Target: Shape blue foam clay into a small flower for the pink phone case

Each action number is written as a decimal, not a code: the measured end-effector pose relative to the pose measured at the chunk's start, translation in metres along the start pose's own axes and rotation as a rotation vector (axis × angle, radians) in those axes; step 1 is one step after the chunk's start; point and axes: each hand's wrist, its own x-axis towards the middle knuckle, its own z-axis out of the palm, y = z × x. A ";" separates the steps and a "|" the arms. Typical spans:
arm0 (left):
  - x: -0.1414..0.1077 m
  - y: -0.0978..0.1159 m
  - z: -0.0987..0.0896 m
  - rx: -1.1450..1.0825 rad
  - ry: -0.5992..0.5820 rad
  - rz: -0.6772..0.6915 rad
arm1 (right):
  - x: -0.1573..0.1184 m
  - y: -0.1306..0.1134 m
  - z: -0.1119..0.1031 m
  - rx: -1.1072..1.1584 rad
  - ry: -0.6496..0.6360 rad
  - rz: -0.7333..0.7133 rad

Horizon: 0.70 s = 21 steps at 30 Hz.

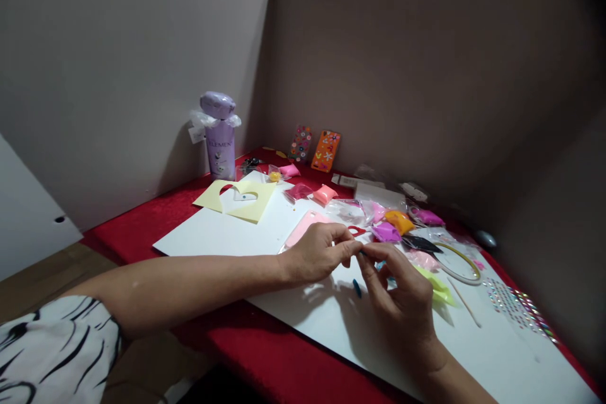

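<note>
Above the white board (237,233), my left hand (317,255) and my right hand (402,287) meet at the fingertips. Both are closed in a pinch on a small blue piece (362,253), mostly covered by the fingers. On the board just below lies another slim blue piece (356,288). A pink phone case (305,229) rests behind my left hand, which partly hides it. Something red with a cut-out hole (356,231) is beyond the fingertips. Partly behind my right hand sits a yellow-green packet (438,287).
Several colourful packets (399,221) lie across the back right. A yellow sheet with a heart cut-out (213,196), a purple bottle (221,151) and two decorated phone cases (326,151) stand or lie farther back. A thin stick (464,304) and gem stickers (514,306) are on the right.
</note>
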 end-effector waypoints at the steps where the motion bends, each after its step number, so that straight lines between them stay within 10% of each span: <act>1: 0.000 0.000 0.000 0.001 0.008 -0.002 | 0.000 0.000 0.000 0.000 0.002 0.001; 14: 0.002 0.008 -0.002 -0.127 0.026 0.016 | -0.004 0.011 0.001 -0.043 0.127 0.327; 21: 0.002 0.009 -0.001 -0.084 0.064 0.026 | 0.000 0.011 -0.001 -0.148 0.182 0.199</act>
